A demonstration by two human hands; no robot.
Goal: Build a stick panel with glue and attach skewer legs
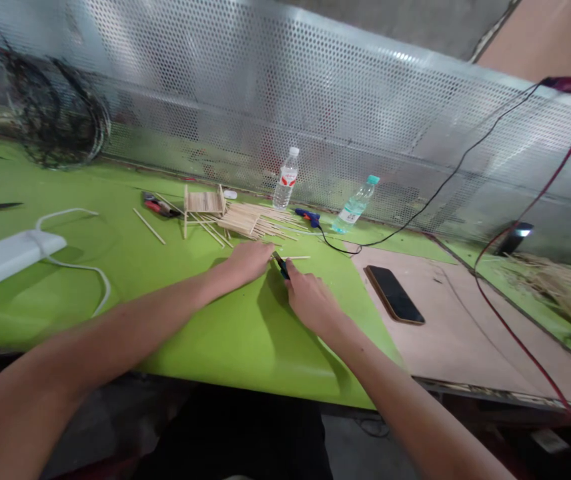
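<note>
My right hand [313,300] is closed around a dark utility knife [280,265], its blade end pointing away from me toward my left fingertips. A thin wooden stick [298,257] lies at the blade and sticks out to the right. My left hand [250,260] is closed on the near end of that stick against the green table; its fingertips partly hide the stick. Just beyond both hands lie a pile of wooden sticks [270,220] and a small frame built of sticks [204,202].
Pliers [160,205] lie left of the pile. A blue glue gun [308,217] with a black cord and two plastic bottles [285,180] [355,207] stand behind. A phone [394,293] rests at right, a white power strip [13,260] at left. Perforated metal [245,87] closes the back.
</note>
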